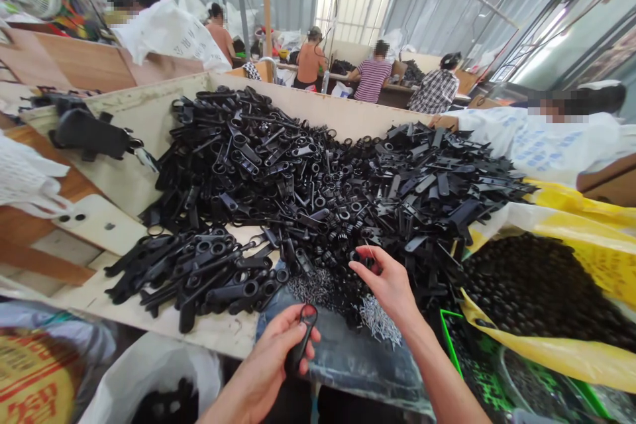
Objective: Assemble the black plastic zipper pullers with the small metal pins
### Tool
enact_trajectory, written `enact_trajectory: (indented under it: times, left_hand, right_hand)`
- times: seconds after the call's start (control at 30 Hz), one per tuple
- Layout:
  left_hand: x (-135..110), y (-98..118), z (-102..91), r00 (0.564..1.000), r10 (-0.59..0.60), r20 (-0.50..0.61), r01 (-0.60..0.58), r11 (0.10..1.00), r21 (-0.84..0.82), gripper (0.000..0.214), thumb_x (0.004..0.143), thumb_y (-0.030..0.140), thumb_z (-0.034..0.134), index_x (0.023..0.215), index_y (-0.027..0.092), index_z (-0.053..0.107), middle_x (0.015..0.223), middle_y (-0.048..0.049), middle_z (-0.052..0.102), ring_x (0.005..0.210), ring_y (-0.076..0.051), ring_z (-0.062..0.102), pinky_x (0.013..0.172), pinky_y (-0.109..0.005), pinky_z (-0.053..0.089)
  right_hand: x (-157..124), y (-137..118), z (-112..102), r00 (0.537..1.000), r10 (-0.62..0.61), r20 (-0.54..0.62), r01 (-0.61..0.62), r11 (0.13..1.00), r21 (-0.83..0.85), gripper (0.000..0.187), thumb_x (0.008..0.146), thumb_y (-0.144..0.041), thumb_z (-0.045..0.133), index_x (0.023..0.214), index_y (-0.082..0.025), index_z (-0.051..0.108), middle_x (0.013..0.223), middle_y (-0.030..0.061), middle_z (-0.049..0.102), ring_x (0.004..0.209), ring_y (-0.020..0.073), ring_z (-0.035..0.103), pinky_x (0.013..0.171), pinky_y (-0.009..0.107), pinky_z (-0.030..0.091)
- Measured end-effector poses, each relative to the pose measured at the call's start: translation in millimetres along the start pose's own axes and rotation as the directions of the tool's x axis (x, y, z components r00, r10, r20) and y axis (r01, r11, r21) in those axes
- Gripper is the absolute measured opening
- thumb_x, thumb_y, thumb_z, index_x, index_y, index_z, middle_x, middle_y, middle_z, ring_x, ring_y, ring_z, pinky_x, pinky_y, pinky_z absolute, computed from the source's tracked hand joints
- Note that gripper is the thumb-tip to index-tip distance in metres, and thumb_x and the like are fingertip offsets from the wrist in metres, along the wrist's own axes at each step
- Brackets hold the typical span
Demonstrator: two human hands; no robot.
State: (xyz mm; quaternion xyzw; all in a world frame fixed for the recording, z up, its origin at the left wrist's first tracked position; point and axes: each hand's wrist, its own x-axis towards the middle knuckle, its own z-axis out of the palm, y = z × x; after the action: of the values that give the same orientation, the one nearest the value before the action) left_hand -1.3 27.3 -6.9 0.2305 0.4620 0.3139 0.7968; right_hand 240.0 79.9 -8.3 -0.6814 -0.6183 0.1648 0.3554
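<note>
My left hand (pixel 278 348) is closed around a black plastic handle-like piece (pixel 297 352) with a ring at its upper end, held above the front edge of the bench. Over the pile, my right hand (pixel 392 285) has its thumb and fingertips curled together. Dark parts lie behind those fingertips, so what they pinch cannot be made out. Silver screws or pins (pixel 380 323) lie just below the right hand, on a worn dark mat (pixel 342 351). Small grey metal pieces (pixel 311 288) are heaped to their left. Finished-looking ringed black pieces (pixel 218 271) lie stacked at left.
A large heap of black plastic parts (pixel 258 146) fills the walled bench. A phone (pixel 102 222) lies at left. At right are a yellow-white sack (pixel 541 351) of small dark pieces and a green tray (pixel 450 338). A white sack (pixel 144 371) stands below left. Several people work behind.
</note>
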Motion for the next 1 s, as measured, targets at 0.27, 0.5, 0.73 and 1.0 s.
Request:
enact_trajectory:
  times: [0.27,0.5,0.73,1.0]
  left_hand:
    - [-4,0,12.4,0.995,0.08,0.054,-0.087,0.987,0.136,0.042,0.077,0.04,0.078,0.11,0.015,0.071,0.09,-0.0049,0.068,0.067,-0.013,0.055,0.053,-0.023,0.04]
    - [-10,-2,11.2,0.99,0.126,0.059,-0.139,0.934,0.33,0.036,0.087,0.033,0.067,0.118,0.014,0.071,0.08,-0.0031,0.065,0.062,-0.013,0.053,0.051,-0.022,0.039]
    - [-11,-13,2.4,0.979,0.204,0.024,-0.192,0.869,0.456,0.031,0.09,0.026,0.063,0.118,0.019,0.074,0.067,0.0009,0.063,0.062,-0.016,0.054,0.056,-0.023,0.04]
    - [-17,-11,8.1,0.951,0.31,0.01,-0.282,0.849,0.446,0.017,0.081,0.031,0.075,0.095,0.024,0.08,0.093,-0.007,0.078,0.091,-0.027,0.066,0.081,-0.029,0.049]
  right_hand:
    - [-79,-39,12,0.948,-0.195,0.253,0.122,0.953,0.277,0.023,0.093,-0.032,0.069,0.114,-0.026,0.077,0.102,0.0056,0.072,0.061,0.0132,0.057,0.057,0.026,0.05]
    - [-87,-33,20,0.941,-0.282,0.188,0.229,0.938,0.26,0.023,0.096,-0.031,0.067,0.116,-0.026,0.076,0.094,0.0047,0.071,0.06,0.0136,0.062,0.052,0.024,0.052]
    - [-94,-34,19,0.915,-0.381,0.136,0.348,0.913,0.215,0.022,0.099,-0.027,0.063,0.119,-0.026,0.073,0.095,0.0061,0.072,0.077,0.0185,0.072,0.065,0.026,0.06]
    - [-103,-36,22,0.861,-0.484,0.154,0.471,0.874,0.118,0.025,0.104,-0.02,0.049,0.12,-0.021,0.068,0.094,0.0082,0.071,0.076,0.0185,0.074,0.064,0.025,0.062]
